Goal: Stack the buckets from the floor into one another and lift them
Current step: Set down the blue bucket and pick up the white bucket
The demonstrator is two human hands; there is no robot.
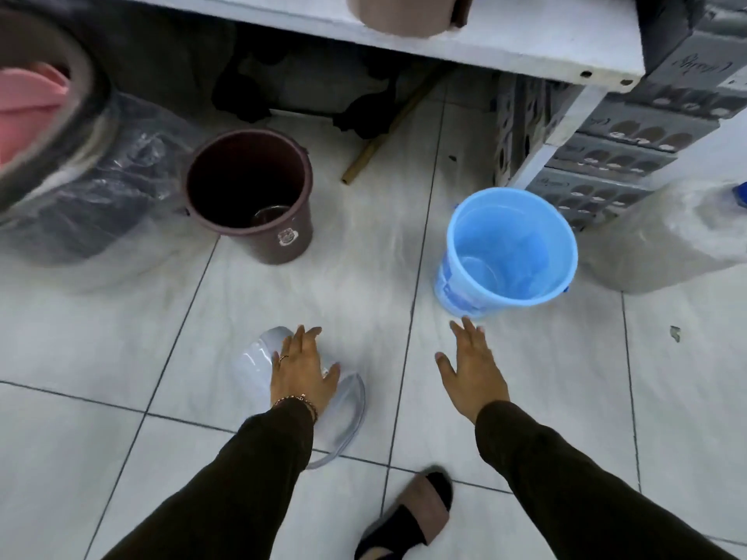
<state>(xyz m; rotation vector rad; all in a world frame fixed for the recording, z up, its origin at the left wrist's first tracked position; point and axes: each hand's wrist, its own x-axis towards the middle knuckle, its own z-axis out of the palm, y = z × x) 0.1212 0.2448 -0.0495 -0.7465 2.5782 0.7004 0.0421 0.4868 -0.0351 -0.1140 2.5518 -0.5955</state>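
A view looking down at a pale tiled floor (121,329) from the person's head. At far left a large dark round tub (48,115) with something pink (32,103) inside sits at the frame edge, and beside it lies a bundle wrapped in clear plastic (113,187). Next, toward the upper middle, a dark brown bucket (252,196) stands upright on the floor, open mouth up, with a small sticker on its side. Nearer the viewer, a clear plastic bucket (254,361) lies on its side on the tiles, its open rim turned toward the person. The left hand (303,371), wearing a ring and a beaded bracelet, rests palm down on the wall of this clear bucket with fingers spread and not closed around it. At bottom centre a foot in a black and tan sandal (412,515) shows on the tiles. The right hand (473,369) is open with fingers apart, palm down, holding nothing, reaching toward a light blue bucket (511,248) that stands upright just beyond its fingertips. Both arms wear dark sleeves. Across the top runs a white shelf (525,38), and at right stacked grey perforated crates (614,147) sit behind the blue bucket, with a pale plastic-wrapped bundle (667,236) at far right.
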